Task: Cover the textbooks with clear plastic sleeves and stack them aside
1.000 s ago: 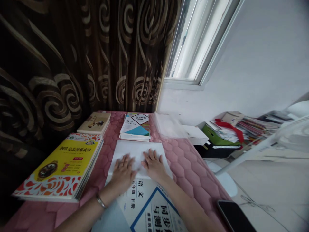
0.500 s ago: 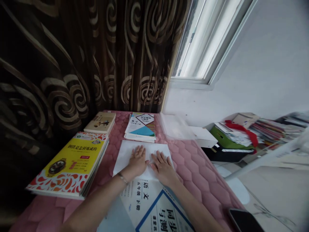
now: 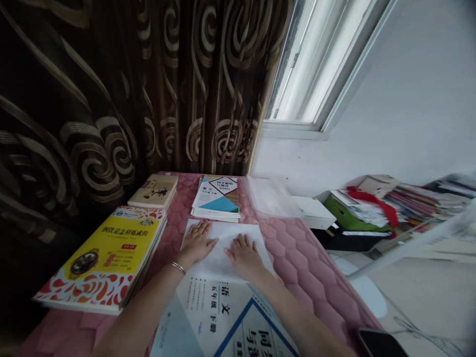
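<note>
A white sheet (image 3: 219, 230) lies on the pink quilted table cover, against the top edge of a blue-and-white book (image 3: 208, 317) with Chinese print. My left hand (image 3: 197, 242) rests on the sheet's left part, palm down with fingers spread, a bracelet at the wrist. On the right part of the sheet lies my right hand (image 3: 245, 255), also palm down, fingers apart. Neither hand grips anything. My forearms pass over the sides of the book.
Left, a yellow book (image 3: 107, 248) tops a stack, with a tan book (image 3: 154, 191) behind. More booklets (image 3: 217, 196) lie beyond the sheet. Clear plastic (image 3: 271, 196) and a white box (image 3: 314, 212) are back right; a phone (image 3: 381, 343) is near right.
My left hand has slid left across the sheet, away from my right hand. My right hand has shifted slightly left and nearer.
</note>
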`<state>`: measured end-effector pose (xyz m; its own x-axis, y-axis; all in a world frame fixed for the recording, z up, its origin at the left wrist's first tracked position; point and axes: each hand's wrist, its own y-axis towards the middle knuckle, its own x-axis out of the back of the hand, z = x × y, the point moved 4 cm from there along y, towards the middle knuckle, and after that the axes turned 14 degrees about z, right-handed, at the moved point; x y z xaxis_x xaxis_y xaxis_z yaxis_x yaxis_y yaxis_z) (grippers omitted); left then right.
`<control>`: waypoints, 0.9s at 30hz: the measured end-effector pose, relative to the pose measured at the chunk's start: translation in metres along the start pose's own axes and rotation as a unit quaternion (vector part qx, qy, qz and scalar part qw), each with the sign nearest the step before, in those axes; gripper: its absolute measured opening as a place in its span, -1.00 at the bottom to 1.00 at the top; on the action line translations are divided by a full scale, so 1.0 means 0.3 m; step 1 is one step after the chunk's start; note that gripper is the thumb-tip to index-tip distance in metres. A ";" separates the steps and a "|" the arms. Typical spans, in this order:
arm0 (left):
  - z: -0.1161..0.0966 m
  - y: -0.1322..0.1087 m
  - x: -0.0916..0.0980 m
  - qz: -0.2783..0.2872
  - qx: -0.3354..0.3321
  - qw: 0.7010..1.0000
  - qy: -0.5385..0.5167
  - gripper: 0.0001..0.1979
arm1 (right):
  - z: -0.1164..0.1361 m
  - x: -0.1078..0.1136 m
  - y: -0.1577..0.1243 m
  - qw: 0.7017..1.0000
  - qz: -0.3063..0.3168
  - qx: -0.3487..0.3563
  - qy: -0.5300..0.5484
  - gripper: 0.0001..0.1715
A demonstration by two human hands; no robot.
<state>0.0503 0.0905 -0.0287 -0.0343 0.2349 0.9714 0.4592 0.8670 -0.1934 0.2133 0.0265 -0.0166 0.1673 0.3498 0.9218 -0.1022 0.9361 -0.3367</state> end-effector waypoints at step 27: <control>0.089 -0.024 0.020 -0.004 0.168 0.986 0.008 -0.22 | -0.198 -0.009 0.103 0.990 -0.094 -0.104 0.014 -0.16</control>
<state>0.0231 0.0975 -0.0252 -0.0210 0.2224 0.9747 0.1380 0.9663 -0.2175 0.2681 0.0569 -0.0409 0.1920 0.1671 0.9671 0.1371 0.9712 -0.1950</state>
